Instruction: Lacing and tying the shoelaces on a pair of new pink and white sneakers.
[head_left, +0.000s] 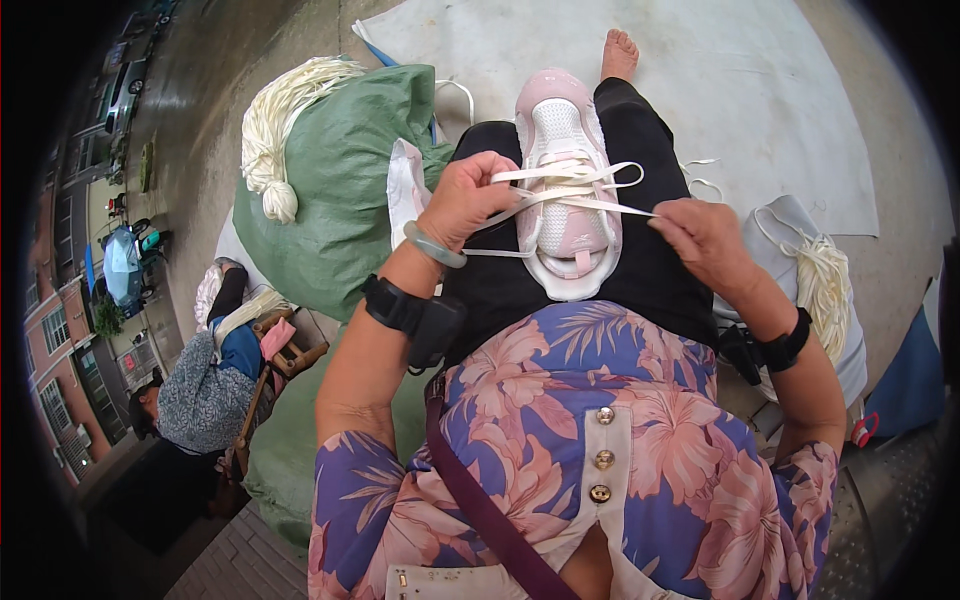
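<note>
A pink and white sneaker (581, 232) lies sole down along my lap, its toe pointing away from me and its heel loop nearest my body. Cream laces (632, 209) cross over its tongue, with a loose loop standing out on the right. My left hand (470, 198), wearing a pale bangle, pinches a lace at the shoe's left side. On the right, the thumb and fingers of my right hand (706, 243) grip a lace end, which runs taut across the shoe. A white and pink piece (405, 190), partly hidden, shows beside my left hand.
To the left stands a bulging green sack (315, 215) with a cream lace bundle (272, 140) on it. A second lace bundle (824, 290) hangs over a pale bag (795, 218) at right. A white sheet (740, 90) covers ground ahead. Another person (215, 390) sits at far left.
</note>
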